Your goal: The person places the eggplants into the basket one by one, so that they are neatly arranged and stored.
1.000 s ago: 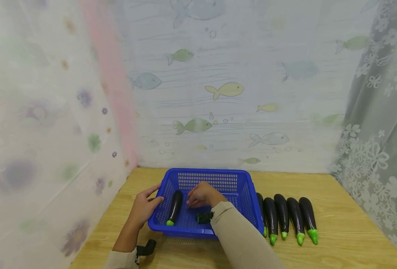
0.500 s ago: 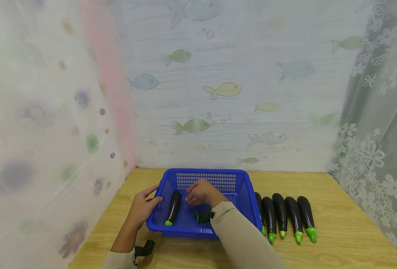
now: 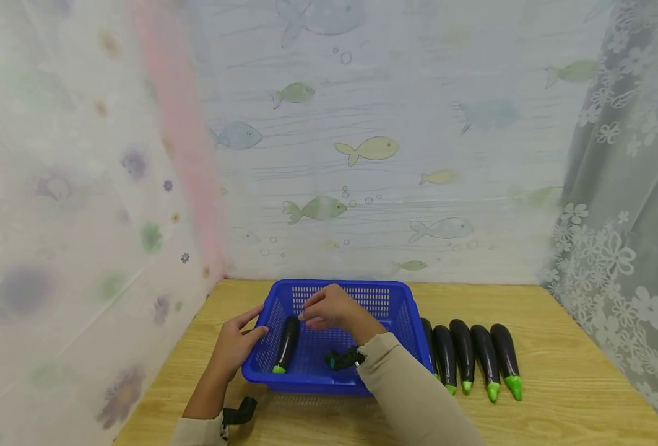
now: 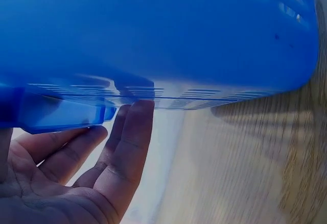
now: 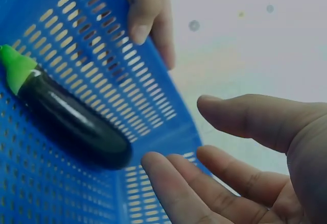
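A blue plastic basket (image 3: 340,283) with slotted walls stands on the table. Inside it, along the left wall, lies one dark eggplant (image 3: 288,342) with a green stem end toward the near side. My left hand (image 3: 233,347) grips the basket's left rim, thumb over the rim and fingers against the outer wall. Over the inside of the basket is my right hand (image 3: 334,311), near the eggplant's rounded end. In the right wrist view, its fingers (image 5: 171,188) and thumb are apart with nothing between them, and the eggplant (image 5: 71,119) lies just beyond them.
Several more eggplants (image 3: 465,353) lie side by side on the wooden table (image 3: 574,371), right of the basket; the leftmost is partly hidden by the basket wall. Patterned sheets (image 3: 373,186) hang behind the table and at the left.
My right hand has risen slightly inside the basket, and its fingers have spread and come closer to the eggplant's far end. The left hand stays on the rim. The view has shifted a little.
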### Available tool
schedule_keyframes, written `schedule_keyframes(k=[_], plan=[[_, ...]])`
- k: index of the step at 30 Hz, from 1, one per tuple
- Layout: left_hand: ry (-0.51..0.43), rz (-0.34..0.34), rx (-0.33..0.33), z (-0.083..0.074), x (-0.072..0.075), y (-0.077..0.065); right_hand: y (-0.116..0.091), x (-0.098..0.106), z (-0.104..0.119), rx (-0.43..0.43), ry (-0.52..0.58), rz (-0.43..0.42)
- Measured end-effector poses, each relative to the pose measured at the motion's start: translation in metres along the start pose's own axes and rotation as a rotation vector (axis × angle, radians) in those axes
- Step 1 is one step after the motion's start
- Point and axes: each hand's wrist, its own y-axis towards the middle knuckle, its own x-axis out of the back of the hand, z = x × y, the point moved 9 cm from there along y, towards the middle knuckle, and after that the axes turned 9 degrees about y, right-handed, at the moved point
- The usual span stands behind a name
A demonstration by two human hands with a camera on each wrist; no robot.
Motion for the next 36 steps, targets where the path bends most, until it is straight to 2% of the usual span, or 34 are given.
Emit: schedule_keyframes(k=[12, 17, 25, 30, 36], plan=[[-0.010, -0.006, -0.002, 0.002, 0.001, 0.001, -0.027, 0.005, 0.027, 0.047, 0.012, 0.060], [-0.010, -0.008, -0.001, 0.000, 0.000, 0.000, -0.039, 0.017, 0.032, 0.064, -0.010, 0.076], [-0.004, -0.009, -0.002, 0.001, -0.002, -0.001, -0.063, 0.055, 0.035, 0.116, -0.035, 0.024], [-0.016, -0.006, 0.000, 0.000, -0.002, -0.002, -0.082, 0.088, 0.034, 0.164, -0.048, -0.042], [-0.004, -0.015, 0.005, -0.002, 0.000, -0.002, -0.103, 0.128, 0.028, 0.223, -0.041, -0.065]])
